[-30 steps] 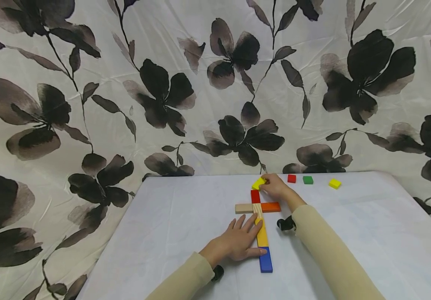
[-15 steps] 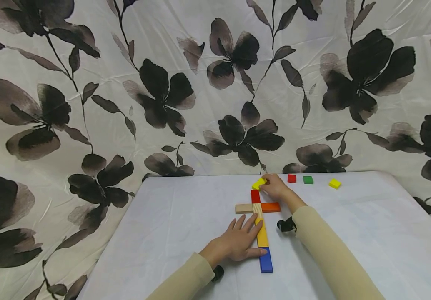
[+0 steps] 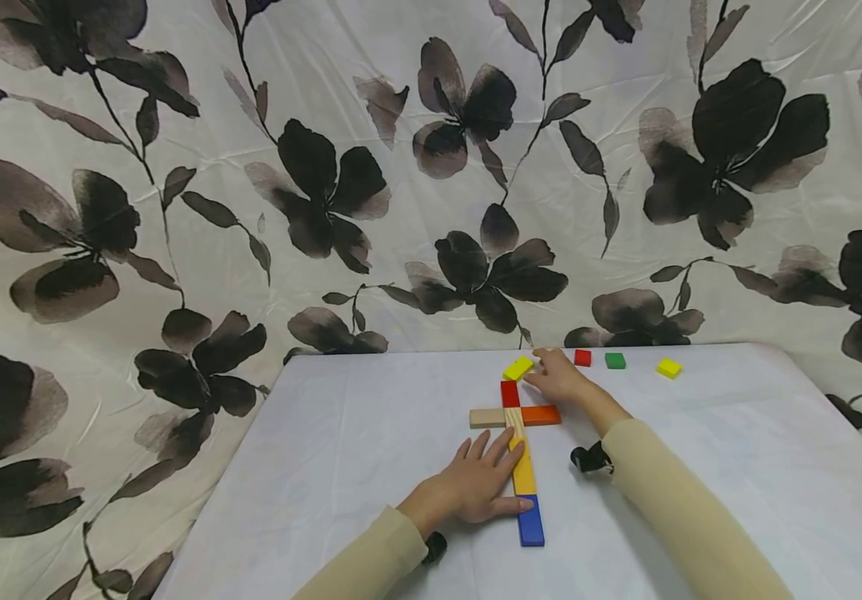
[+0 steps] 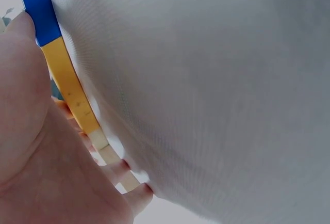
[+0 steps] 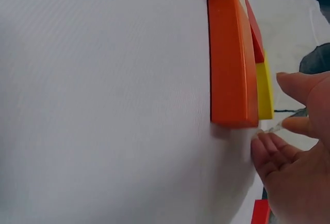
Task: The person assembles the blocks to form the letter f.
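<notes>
In the head view, wooden blocks lie in a cross on the table. A blue block (image 3: 532, 527) is nearest, then a yellow-orange block (image 3: 524, 477) and a pale wood block (image 3: 513, 418). Its arms are a beige block (image 3: 487, 418) and an orange block (image 3: 541, 415). A red block (image 3: 510, 393) tops it, with a tilted yellow block (image 3: 518, 368) beyond. My left hand (image 3: 464, 485) rests with spread fingers along the stem, thumb on the blue block. My right hand (image 3: 562, 382) is just right of the yellow block, fingers apart and holding nothing; the right wrist view shows a small gap.
Along the far part of the white table (image 3: 311, 467) lie a small red block (image 3: 583, 357), a green block (image 3: 614, 361) and another yellow block (image 3: 669, 368). Behind the table's far edge hangs a floral cloth (image 3: 371, 200).
My right hand has let go of the tilted yellow block and moved slightly right, its fingers spreading. The yellow block stays where it was. My left hand keeps its place.
</notes>
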A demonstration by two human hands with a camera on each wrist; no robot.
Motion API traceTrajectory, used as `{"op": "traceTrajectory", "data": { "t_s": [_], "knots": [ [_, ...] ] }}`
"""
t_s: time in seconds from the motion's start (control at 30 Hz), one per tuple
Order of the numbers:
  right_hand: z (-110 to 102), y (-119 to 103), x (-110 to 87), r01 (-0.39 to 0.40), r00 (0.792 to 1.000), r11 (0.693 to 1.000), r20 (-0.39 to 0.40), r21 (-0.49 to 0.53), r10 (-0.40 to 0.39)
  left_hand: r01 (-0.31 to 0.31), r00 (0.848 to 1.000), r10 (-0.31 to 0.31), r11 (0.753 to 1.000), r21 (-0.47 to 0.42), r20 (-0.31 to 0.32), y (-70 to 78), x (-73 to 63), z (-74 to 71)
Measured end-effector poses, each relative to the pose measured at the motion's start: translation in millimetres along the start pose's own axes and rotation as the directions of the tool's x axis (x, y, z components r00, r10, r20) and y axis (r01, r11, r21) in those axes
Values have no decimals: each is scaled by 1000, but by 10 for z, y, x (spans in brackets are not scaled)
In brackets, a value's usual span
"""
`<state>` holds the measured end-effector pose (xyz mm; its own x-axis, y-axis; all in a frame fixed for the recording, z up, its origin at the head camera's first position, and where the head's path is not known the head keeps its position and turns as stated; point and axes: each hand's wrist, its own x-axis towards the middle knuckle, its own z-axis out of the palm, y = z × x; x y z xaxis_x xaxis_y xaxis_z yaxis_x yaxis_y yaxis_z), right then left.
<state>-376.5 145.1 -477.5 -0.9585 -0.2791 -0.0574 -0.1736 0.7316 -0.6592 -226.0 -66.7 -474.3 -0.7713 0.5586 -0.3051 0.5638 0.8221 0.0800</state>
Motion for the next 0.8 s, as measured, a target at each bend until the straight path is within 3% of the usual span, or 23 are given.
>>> {"op": "traceTrajectory", "data": {
  "t_s": [0.3, 0.6, 0.8],
  "knots": [
    [-129, 114, -186, 20, 999, 999, 48, -47, -18, -8, 1000, 8, 1000, -17, 3, -7, 5, 5],
    [-248, 243, -341, 74, 997, 988, 1, -138, -75, -4, 1000, 4, 1000, -25, 9, -9, 7, 6],
    [-351, 356, -457, 66, 996, 986, -46, -153, -74, -3, 1000, 3, 999, -37, 17, -18, 5, 6]
  ]
}}
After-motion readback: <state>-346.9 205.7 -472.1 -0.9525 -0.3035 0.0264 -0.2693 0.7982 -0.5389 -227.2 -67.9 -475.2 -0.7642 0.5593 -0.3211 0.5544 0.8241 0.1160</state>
